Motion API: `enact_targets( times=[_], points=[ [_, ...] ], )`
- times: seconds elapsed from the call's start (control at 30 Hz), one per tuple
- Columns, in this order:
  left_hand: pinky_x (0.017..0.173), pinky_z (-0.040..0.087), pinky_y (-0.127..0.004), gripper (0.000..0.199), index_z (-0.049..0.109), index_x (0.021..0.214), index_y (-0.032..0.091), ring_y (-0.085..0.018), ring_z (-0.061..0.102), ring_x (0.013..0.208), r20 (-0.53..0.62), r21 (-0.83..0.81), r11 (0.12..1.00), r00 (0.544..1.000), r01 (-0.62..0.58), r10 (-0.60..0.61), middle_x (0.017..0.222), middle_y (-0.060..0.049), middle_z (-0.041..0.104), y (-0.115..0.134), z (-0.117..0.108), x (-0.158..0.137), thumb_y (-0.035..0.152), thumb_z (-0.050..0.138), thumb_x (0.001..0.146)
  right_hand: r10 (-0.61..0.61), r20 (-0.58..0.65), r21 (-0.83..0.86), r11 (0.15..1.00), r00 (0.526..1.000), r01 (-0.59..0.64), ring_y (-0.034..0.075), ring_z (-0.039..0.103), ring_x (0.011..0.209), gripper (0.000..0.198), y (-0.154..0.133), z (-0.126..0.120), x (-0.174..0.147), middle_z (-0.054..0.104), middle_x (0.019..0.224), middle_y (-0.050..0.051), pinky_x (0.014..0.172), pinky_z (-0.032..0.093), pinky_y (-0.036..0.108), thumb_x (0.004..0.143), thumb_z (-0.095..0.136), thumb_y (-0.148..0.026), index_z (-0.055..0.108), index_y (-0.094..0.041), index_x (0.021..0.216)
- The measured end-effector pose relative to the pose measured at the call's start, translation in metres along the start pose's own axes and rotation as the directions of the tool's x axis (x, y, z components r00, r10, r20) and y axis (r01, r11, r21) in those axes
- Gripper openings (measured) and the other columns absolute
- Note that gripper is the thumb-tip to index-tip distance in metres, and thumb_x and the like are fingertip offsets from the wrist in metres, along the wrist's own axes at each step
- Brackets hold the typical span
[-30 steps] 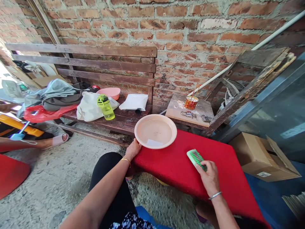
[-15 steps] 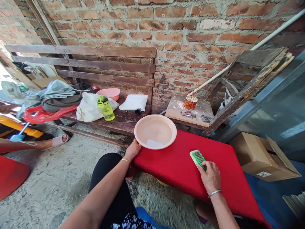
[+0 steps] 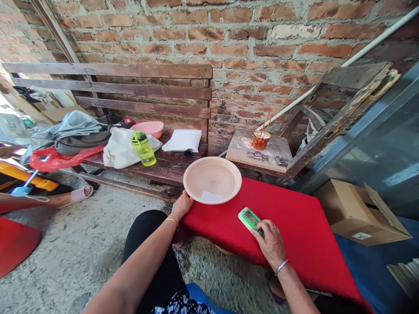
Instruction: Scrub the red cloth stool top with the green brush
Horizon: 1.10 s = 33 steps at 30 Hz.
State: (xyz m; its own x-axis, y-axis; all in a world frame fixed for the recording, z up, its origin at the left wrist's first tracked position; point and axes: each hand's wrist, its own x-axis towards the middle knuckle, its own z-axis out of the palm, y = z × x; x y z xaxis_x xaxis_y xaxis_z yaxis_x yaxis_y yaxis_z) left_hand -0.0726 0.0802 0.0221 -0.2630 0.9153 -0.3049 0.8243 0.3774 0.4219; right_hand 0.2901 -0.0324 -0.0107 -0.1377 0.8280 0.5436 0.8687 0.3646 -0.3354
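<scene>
In my right hand (image 3: 271, 246) is a green scrubbing brush (image 3: 250, 219), its bristles turned up and its pale side rim showing. The hand is just above or on the red cloth-covered table (image 3: 294, 222); I cannot tell which. My left hand (image 3: 181, 206) is closed around the table's near left corner, by the basin's rim, with its fingertips partly hidden. A pale pink basin (image 3: 187, 188) of water stands at the table's left end, a light patch showing in the water.
A wooden bench (image 3: 176, 170) behind holds a yellow-green bottle (image 3: 144, 150), a white bag (image 3: 116, 150) and a pink bowl (image 3: 153, 129). Beside it, a small stand (image 3: 240, 152) carries a patterned cup (image 3: 261, 140) and padlocks. A cardboard box (image 3: 353, 213) sits right. Another person's foot (image 3: 81, 194) shows left.
My right hand has moved left across the table with the brush, bringing it closer to the basin. My left hand keeps its place by the basin.
</scene>
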Motion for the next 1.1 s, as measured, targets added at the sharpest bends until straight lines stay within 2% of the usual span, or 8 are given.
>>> enact_targets(
  times=[0.17, 0.3, 0.53, 0.63, 0.83, 0.93, 1.1],
  points=[
    [0.098, 0.044, -0.044, 0.047, 0.045, 0.128, 0.019, -0.034, 0.059, 0.123, 0.023, -0.017, 1.000, 1.000, -0.001, 0.001, 0.135, -0.019, 0.061, -0.001, 0.000, 0.001, 0.052, 0.031, 0.099, 0.075, -0.008, -0.097, 0.992, 0.997, -0.076, 0.021, 0.058, 0.080, 0.043, 0.018, -0.004, 0.001, 0.062, 0.089, 0.004, 0.069, 0.038, 0.034, 0.098, 0.037, -0.060, 0.059, -0.024, 0.088],
    [0.098, 0.044, -0.044, 0.048, 0.045, 0.129, 0.018, -0.033, 0.058, 0.124, 0.012, -0.025, 1.000, 1.000, -0.003, 0.004, 0.135, -0.019, 0.060, -0.003, 0.003, 0.003, 0.053, 0.033, 0.098, 0.118, -0.008, -0.097, 0.988, 0.993, -0.118, 0.021, 0.058, 0.078, 0.047, 0.024, -0.006, 0.000, 0.062, 0.089, 0.005, 0.070, 0.039, 0.035, 0.097, 0.036, -0.064, 0.060, -0.024, 0.088],
    [0.096, 0.046, -0.043, 0.046, 0.047, 0.126, 0.019, -0.033, 0.061, 0.121, 0.008, -0.002, 1.000, 1.000, 0.011, -0.011, 0.132, -0.020, 0.062, 0.000, 0.001, 0.001, 0.052, 0.033, 0.098, 0.073, 0.043, 0.023, 0.997, 0.996, -0.074, 0.021, 0.059, 0.085, 0.041, 0.007, -0.001, -0.004, 0.062, 0.092, 0.005, 0.074, 0.041, 0.034, 0.097, 0.041, -0.060, 0.058, -0.024, 0.086],
    [0.095, 0.046, -0.043, 0.046, 0.048, 0.125, 0.019, -0.033, 0.062, 0.120, 0.016, -0.002, 1.000, 1.000, 0.019, -0.019, 0.131, -0.020, 0.063, 0.001, -0.001, 0.000, 0.053, 0.034, 0.098, 0.069, 0.056, 0.015, 0.997, 0.996, -0.070, 0.020, 0.059, 0.084, 0.041, 0.005, 0.001, -0.002, 0.062, 0.092, 0.005, 0.074, 0.040, 0.034, 0.097, 0.040, -0.059, 0.058, -0.024, 0.086],
    [0.096, 0.045, -0.044, 0.047, 0.046, 0.125, 0.019, -0.033, 0.061, 0.121, -0.004, -0.015, 1.000, 1.000, 0.000, 0.000, 0.131, -0.019, 0.063, -0.002, 0.004, 0.003, 0.054, 0.032, 0.098, 0.192, -0.026, -0.099, 0.976, 0.981, -0.193, 0.023, 0.057, 0.080, 0.053, 0.032, -0.005, 0.001, 0.062, 0.088, 0.006, 0.071, 0.038, 0.035, 0.095, 0.031, -0.068, 0.059, -0.024, 0.086],
    [0.097, 0.045, -0.043, 0.046, 0.046, 0.125, 0.019, -0.032, 0.061, 0.122, -0.007, -0.019, 1.000, 1.000, -0.007, 0.007, 0.131, -0.019, 0.063, -0.004, 0.006, 0.006, 0.054, 0.032, 0.098, 0.230, -0.051, -0.102, 0.967, 0.972, -0.234, 0.024, 0.057, 0.081, 0.055, 0.041, -0.008, 0.000, 0.063, 0.088, 0.007, 0.069, 0.038, 0.036, 0.093, 0.031, -0.072, 0.058, -0.024, 0.085],
    [0.096, 0.046, -0.041, 0.045, 0.049, 0.120, 0.019, -0.031, 0.061, 0.121, -0.019, -0.009, 1.000, 1.000, -0.013, 0.013, 0.129, -0.019, 0.064, -0.007, 0.008, 0.008, 0.055, 0.034, 0.097, 0.139, 0.008, 0.001, 0.990, 0.990, -0.139, 0.022, 0.059, 0.083, 0.047, 0.019, -0.002, -0.003, 0.062, 0.090, 0.006, 0.073, 0.041, 0.035, 0.095, 0.038, -0.066, 0.058, -0.025, 0.085]
  ],
)
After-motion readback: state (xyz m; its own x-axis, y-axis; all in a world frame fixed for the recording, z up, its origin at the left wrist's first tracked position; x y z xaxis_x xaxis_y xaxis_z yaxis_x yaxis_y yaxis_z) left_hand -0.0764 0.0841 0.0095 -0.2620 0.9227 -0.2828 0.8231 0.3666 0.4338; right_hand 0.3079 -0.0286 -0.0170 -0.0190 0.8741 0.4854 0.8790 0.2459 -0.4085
